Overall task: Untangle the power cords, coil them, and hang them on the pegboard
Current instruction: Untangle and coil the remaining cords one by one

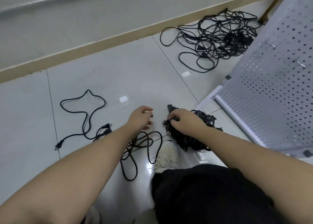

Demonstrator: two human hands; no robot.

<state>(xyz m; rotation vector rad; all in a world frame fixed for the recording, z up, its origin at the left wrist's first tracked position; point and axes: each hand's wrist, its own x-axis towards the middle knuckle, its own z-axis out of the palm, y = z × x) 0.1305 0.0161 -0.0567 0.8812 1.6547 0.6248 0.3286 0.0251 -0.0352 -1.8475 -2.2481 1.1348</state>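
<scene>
Dense cord bundle (pixel 191 135) on the floor beside the pegboard (pixel 274 88): right hand (pixel 183 120) pinches a plug in it, left hand (pixel 141 118) hovers, grip loosely wide. Two loose cords (pixel 84 115) and a far tangle (pixel 218 38) remain; apparently nothing hung yet.

A dense bundle of black power cords (pixel 191 135) is lying on the pale tiled floor just in front of the white pegboard (pixel 277 81), its plugs sticking out on the left. A loose cord (pixel 81 115) is sprawling in open loops well to the left, its plugs lying beside it. Another cord (pixel 138 149) is curling in loops between the two. A big tangled heap of cords (pixel 218 37) is sitting farther back, by the pegboard's far edge. The perforated pegboard is standing tilted on its white frame.
</scene>
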